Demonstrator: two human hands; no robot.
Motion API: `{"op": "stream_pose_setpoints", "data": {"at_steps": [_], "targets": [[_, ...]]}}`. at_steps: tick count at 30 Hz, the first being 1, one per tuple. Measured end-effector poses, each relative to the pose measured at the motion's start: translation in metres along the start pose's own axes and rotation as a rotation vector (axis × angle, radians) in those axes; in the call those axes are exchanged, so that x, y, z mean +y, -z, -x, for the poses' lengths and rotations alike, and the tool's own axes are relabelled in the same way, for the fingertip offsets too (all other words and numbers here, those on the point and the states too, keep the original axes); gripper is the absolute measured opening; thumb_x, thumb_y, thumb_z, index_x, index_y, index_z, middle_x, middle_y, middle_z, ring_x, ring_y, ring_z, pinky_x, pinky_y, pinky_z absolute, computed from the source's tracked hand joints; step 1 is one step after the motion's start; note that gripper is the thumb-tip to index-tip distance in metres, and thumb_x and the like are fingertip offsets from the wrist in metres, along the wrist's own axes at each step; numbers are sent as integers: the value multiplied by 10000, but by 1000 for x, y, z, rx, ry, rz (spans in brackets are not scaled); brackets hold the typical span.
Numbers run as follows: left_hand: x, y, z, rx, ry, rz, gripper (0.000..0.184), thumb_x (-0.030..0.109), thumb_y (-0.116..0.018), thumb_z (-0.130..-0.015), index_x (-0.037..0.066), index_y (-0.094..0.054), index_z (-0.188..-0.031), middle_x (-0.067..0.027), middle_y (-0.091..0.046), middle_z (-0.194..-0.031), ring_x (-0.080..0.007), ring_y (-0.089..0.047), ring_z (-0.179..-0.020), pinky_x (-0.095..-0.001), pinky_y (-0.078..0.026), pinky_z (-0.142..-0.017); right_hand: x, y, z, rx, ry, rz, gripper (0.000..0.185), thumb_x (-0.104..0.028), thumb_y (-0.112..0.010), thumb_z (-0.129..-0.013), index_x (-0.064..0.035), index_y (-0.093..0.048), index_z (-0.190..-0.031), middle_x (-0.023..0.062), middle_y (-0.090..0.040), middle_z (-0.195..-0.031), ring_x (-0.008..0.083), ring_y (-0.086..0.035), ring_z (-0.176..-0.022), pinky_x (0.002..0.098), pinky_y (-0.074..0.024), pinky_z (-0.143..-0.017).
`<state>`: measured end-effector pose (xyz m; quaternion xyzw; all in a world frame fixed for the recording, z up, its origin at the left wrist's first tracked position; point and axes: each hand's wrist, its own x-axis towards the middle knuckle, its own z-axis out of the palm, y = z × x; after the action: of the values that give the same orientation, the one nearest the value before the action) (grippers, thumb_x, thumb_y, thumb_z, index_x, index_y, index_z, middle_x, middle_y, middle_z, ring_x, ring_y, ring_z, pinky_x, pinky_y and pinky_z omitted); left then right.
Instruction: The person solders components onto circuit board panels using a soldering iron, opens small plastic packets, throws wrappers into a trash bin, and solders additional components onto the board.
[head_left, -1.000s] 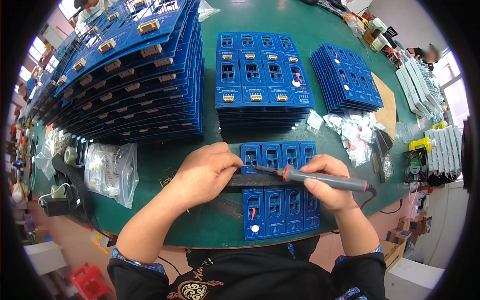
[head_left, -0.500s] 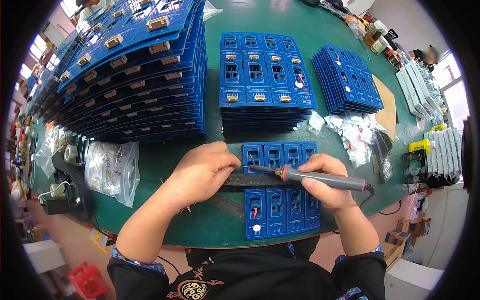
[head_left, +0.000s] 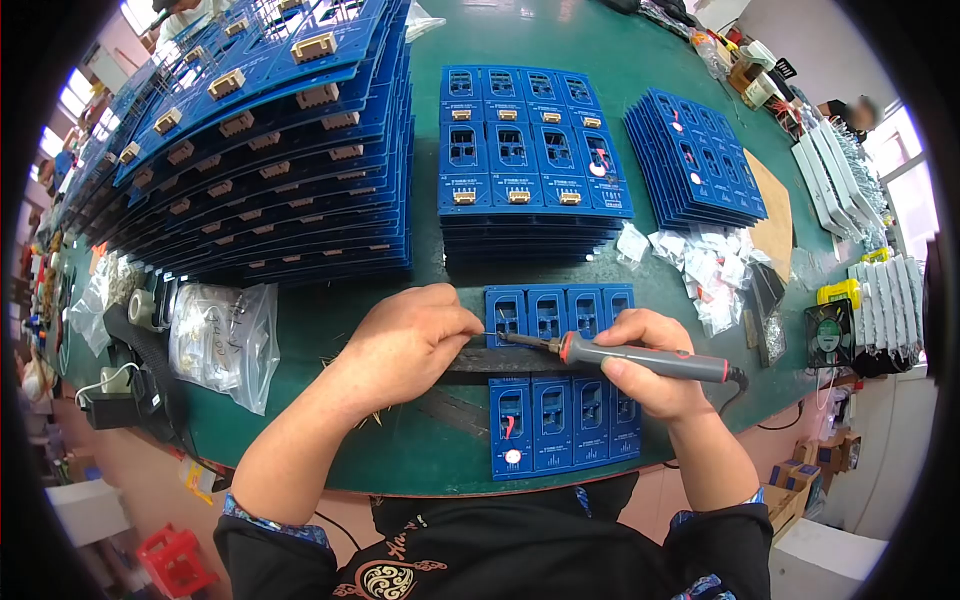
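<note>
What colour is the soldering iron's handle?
The handle is grey with red trim, best seen in the head view.

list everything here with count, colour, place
table: one, green, centre
board stacks: three, blue, across table
loose board: one, blue, front centre
strip: one, black, across loose board
soldering iron: one, grey and red, over loose board
small packets: many, white, right
plastic bag: one, clear, left
fan: one, black, far right
stool: one, red, floor lower left
other people: at least two, light and dark clothing, background
left hand: one, bare, fingertips pinched beside loose board
right hand: one, bare, holding soldering iron
</note>
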<state>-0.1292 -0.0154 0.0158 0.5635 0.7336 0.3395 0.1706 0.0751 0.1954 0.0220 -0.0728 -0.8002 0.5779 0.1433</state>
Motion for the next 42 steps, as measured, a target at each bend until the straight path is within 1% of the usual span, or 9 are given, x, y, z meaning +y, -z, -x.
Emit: {"op": "stream_pose_setpoints", "data": {"at_steps": [15, 21, 24, 28, 32, 34, 36, 39, 42], "targets": [[0, -1, 0, -12, 3, -5, 133, 11, -660, -789, 32, -708, -911, -81, -605, -798, -263, -605, -770, -366, -489, -672, 0, 1, 0, -14, 12, 2, 205, -146, -684, -778, 10, -627, -899, 80, -609, -791, 138, -517, -688, 293, -405, -622], [1, 2, 2, 47, -30, 4, 119, -5, -662, -787, 23, -702, -896, -81, -609, -786, -256, -606, -759, -358, -483, -662, 4, 8, 8, 196, -107, -198, 271, -177, -698, -781, 14, -600, -945, 100, -585, -846, 132, -558, -676, 244, -446, -596], [9, 10, 7, 119, -13, 53, 121, -23, -668, -781, 13, -692, -894, -79, -609, -771, -251, -601, -733, -345, -476, -644, -2, 18, 19, 211, -85, -253, 243, -169, -692, -795, 13, -637, -946, 84, -615, -845, 124, -539, -745, 270, -415, -661], [30, 21, 19, 164, -76, 112, 164, -45, -682, -763, 19, -685, -914, -76, -604, -746, -242, -589, -688, -326, -465, -615, -8, 24, 35, 257, -1, -239, 232, -145, -677, -789, 17, -632, -949, 91, -604, -825, 117, -515, -715, 260, -403, -646], [69, 26, 48, 112, -108, 229, 204, -38, -709, -779, 29, -677, -969, -95, -645, -821, -238, -629, -745, -317, -509, -638, -10, 17, 64, 377, 23, -450, 376, -199, -644, -885, 6, -533, -1180, 112, -629, -842, 113, -573, -674, 224, -474, -583], [74, 8, 60, 120, -45, 470, 186, -32, -718, -791, 21, -686, -966, -97, -663, -851, -217, -637, -766, -301, -516, -665, -7, 7, 86, 313, 23, -546, 515, -326, -668, -921, -49, -452, -1298, 181, -664, -937, 163, -651, -755, 252, -535, -642], [83, -17, 64, 135, 14, 608, 138, -2, -712, -825, 19, -690, -959, -96, -665, -882, -194, -631, -794, -288, -505, -702, -10, -16, 95, 275, 57, -575, 585, -283, -734, -872, -66, -431, -1323, 191, -661, -980, 200, -664, -820, 291, -551, -692], [98, -61, 64, 143, 61, 767, 137, 20, -690, -861, 19, -676, -997, -78, -639, -886, -175, -611, -794, -283, -486, -709, -8, -42, 100, 176, 198, -407, 638, -89, -797, -796, -81, -429, -1317, 190, -651, -1022, 218, -655, -883, 318, -553, -728], [111, -91, 65, 123, 63, 949, 130, -32, -633, -902, 5, -629, -1026, -88, -599, -957, -114, -591, -780, -228, -488, -654, -13, -56, 103, 234, 276, -336, 550, -24, -761, -811, -85, -473, -1276, 134, -670, -938, 212, -650, -825, 322, -536, -702]]}}
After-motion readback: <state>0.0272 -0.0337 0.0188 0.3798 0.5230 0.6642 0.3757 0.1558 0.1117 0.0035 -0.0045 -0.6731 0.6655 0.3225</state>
